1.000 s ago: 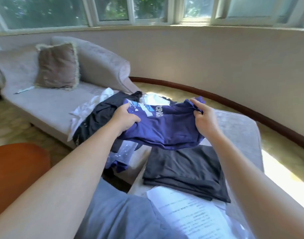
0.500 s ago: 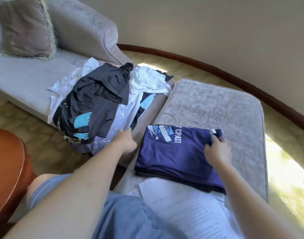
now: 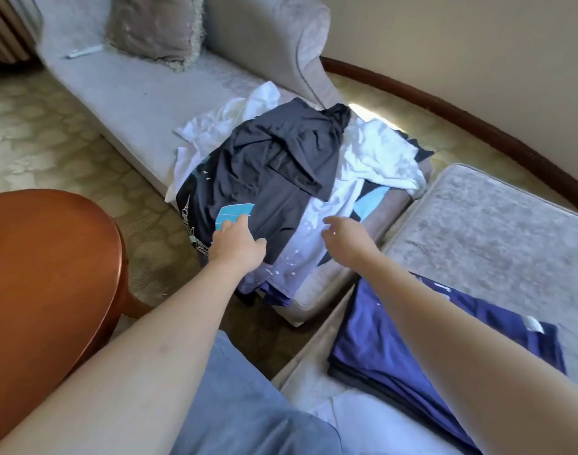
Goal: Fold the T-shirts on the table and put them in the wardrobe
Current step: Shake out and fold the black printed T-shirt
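Left hand fingers loosely spread on dark T-shirt, right hand fingers apart over white T-shirt, folded purple T-shirt beside.

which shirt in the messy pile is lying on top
The dark charcoal T-shirt with light-blue print; the crumpled white shirts lie partly under it.

no readable text, white lettering on folded purple T-shirt hidden by arm

I am seeing my two hands, left and right, one heap of unfolded shirts, two folded shirts, one cushion.
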Action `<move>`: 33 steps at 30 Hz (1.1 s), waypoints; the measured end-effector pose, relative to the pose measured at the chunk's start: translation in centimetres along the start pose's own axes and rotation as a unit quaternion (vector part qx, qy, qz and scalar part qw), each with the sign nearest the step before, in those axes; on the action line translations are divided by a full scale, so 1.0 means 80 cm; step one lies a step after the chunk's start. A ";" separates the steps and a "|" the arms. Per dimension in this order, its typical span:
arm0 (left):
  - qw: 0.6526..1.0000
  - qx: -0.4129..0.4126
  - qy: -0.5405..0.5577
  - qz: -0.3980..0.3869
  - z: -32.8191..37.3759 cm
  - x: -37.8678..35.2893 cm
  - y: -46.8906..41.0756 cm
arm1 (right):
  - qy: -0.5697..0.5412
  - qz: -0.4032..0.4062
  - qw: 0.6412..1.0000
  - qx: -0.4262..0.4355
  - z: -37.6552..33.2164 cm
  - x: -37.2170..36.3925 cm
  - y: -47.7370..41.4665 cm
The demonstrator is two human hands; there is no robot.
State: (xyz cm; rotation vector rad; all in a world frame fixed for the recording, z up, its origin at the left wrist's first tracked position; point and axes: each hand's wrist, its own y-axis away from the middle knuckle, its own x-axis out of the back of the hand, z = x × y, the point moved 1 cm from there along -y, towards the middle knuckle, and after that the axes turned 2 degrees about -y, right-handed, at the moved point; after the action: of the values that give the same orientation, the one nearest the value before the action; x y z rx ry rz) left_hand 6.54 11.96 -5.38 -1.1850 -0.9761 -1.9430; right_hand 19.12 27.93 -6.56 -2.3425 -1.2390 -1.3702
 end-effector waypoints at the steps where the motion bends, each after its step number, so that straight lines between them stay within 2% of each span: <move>1: 1.000 0.003 0.005 0.003 -0.007 -0.002 -0.007 | 0.011 -0.012 1.000 0.008 -0.011 -0.009 -0.012; 3: 1.000 -0.001 0.011 0.005 -0.017 -0.008 -0.025 | 0.055 -0.015 0.998 0.032 -0.028 -0.020 -0.038; 5: 1.000 -0.009 0.022 0.009 -0.022 -0.014 -0.045 | 0.069 0.027 0.996 0.048 -0.040 -0.020 -0.066; 9: 0.997 -0.035 0.067 -0.014 -0.018 -0.031 -0.075 | 0.046 0.092 0.995 0.012 -0.055 -0.011 -0.126; 17: 0.996 -0.006 0.087 0.018 -0.015 -0.040 -0.112 | 0.026 0.086 0.992 -0.084 -0.062 0.001 -0.190; 22: 0.995 -0.002 0.096 0.017 -0.017 -0.029 -0.107 | -0.014 0.079 0.994 -0.072 -0.055 0.004 -0.178; 25: 0.995 -0.011 0.097 0.024 -0.012 -0.012 -0.096 | -0.016 0.062 0.995 -0.074 -0.054 0.008 -0.167; 28: 0.994 -0.011 0.098 0.053 -0.003 0.014 -0.080 | -0.005 -0.017 0.998 -0.052 -0.060 0.001 -0.150; 30: 0.990 -0.022 0.121 0.070 0.003 0.037 -0.067 | -0.040 -0.069 0.996 -0.032 -0.071 -0.003 -0.130; 33: 0.976 -0.037 0.201 0.072 0.007 0.071 -0.043 | -0.133 -0.071 0.989 -0.002 -0.093 -0.004 -0.097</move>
State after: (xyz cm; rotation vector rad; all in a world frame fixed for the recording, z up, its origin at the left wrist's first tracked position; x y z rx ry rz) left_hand 1.77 13.37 -0.87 -0.8272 -0.5940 -2.0079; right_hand 8.59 29.05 -4.54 -2.5478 -1.5013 -1.1231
